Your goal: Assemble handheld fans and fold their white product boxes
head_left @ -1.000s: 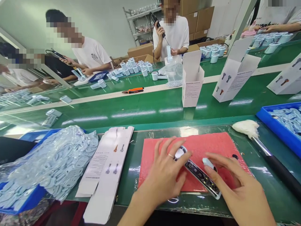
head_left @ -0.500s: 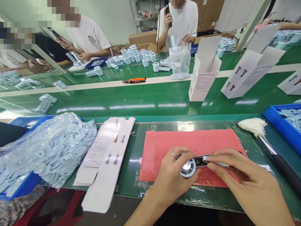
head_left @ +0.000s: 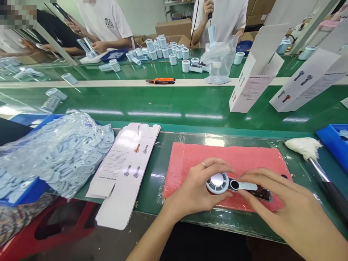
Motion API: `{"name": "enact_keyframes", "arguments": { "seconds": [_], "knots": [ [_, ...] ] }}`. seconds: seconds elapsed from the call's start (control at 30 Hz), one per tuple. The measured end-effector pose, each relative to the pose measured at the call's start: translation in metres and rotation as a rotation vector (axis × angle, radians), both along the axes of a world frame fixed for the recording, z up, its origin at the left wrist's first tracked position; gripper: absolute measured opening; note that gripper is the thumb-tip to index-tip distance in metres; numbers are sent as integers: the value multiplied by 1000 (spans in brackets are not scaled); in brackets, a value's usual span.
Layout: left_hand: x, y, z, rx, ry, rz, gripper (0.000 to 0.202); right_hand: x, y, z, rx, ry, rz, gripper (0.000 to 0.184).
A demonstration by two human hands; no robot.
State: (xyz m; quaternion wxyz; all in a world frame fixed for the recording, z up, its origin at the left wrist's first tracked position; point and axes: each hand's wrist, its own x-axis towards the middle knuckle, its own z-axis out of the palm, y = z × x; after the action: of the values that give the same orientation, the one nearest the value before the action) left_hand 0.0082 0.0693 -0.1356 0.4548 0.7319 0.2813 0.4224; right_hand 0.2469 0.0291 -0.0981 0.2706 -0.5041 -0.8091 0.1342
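Observation:
A handheld device [head_left: 244, 189] lies across a red foam mat [head_left: 228, 156], with a round pale blue and silver head and a dark body showing circuit parts. My left hand [head_left: 197, 188] grips the round head from the left. My right hand [head_left: 272, 195] pinches a pale blue plastic cover [head_left: 246, 186] between thumb and fingers, pressing it against the device's body. The underside of the device is hidden by my fingers.
To the left, a bulging plastic bag of pale blue parts [head_left: 59, 156] sits in a blue crate, next to a flat printed white carton [head_left: 125, 170]. A white cloth bundle [head_left: 303, 148] on a black handle and a blue tray [head_left: 334, 143] are at right. Co-workers sit beyond the green belt [head_left: 122, 105].
The device has swung from a diagonal to nearly level, round head now at left. Both hands closed in on it, and the pale blue cover now lies on its body.

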Motion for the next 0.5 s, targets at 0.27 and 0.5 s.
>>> {"name": "enact_keyframes", "arguments": {
  "seconds": [0.27,0.5],
  "knots": [
    [2,-1,-2,-6,36,17,42,7,13,2,-24,-52,102,21],
    [2,-2,1,-41,104,44,45,4,24,5,-95,-34,201,20]
  ]
}}
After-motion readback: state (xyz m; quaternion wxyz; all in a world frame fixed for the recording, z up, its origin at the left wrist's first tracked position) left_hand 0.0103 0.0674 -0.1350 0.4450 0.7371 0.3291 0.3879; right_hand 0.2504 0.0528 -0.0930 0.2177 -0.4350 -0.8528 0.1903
